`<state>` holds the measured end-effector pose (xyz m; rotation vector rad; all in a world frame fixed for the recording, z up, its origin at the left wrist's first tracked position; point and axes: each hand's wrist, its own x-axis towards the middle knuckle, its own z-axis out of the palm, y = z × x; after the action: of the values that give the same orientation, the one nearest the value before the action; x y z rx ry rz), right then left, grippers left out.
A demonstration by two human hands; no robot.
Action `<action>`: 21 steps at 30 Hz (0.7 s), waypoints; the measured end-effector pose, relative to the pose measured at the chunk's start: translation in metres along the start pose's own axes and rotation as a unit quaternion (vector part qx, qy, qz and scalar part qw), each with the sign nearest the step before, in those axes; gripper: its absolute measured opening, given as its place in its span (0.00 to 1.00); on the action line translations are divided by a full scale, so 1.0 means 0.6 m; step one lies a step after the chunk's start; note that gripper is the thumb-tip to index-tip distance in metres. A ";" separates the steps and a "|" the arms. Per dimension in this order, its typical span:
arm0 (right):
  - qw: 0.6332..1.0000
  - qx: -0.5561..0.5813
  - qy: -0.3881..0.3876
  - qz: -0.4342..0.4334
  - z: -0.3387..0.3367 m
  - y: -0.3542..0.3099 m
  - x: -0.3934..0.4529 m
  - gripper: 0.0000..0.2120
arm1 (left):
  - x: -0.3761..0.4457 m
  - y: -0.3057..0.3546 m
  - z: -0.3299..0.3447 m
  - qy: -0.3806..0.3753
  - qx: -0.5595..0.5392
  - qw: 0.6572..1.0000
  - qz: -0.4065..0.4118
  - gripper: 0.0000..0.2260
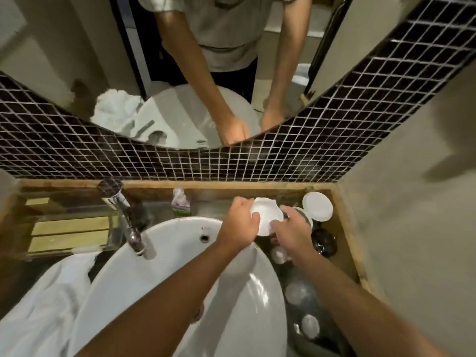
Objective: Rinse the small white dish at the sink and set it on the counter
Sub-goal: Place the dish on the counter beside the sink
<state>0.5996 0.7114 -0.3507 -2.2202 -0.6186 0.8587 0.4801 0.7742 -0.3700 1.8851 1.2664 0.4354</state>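
Observation:
The small white dish (266,215) with a wavy rim is held between both hands, above the counter just past the far right edge of the white sink basin (180,243). My left hand (239,222) grips its left edge, thumb on the inside. My right hand (291,230) holds its right and lower edge. The dish is tilted, its inside facing up toward me. No water runs from the chrome tap (131,228).
A round white lid (317,206) and a dark round container (323,240) sit on the counter to the right, with several small white-topped items nearer me. A small purple bottle (181,202) stands behind the basin. White cloth (46,305) lies at the left. A mirror hangs above.

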 end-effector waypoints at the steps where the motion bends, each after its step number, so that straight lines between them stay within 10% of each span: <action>1: 1.000 -0.004 -0.002 -0.002 0.001 0.002 0.011 0.27 | 0.010 -0.002 0.010 0.000 0.005 1.000 -0.007 0.16; 12: 0.998 -0.011 -0.053 0.038 0.025 0.040 0.077 0.13 | 0.046 -0.038 0.053 -0.049 0.040 0.998 -0.012 0.15; 21: 0.996 -0.005 -0.066 0.056 0.045 0.045 0.095 0.23 | 0.062 -0.056 0.062 -0.052 0.063 0.996 -0.032 0.16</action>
<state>0.6232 0.7403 -0.4082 -2.2378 -0.5654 1.0693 0.5003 0.7971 -0.4242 1.9386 1.3076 0.2249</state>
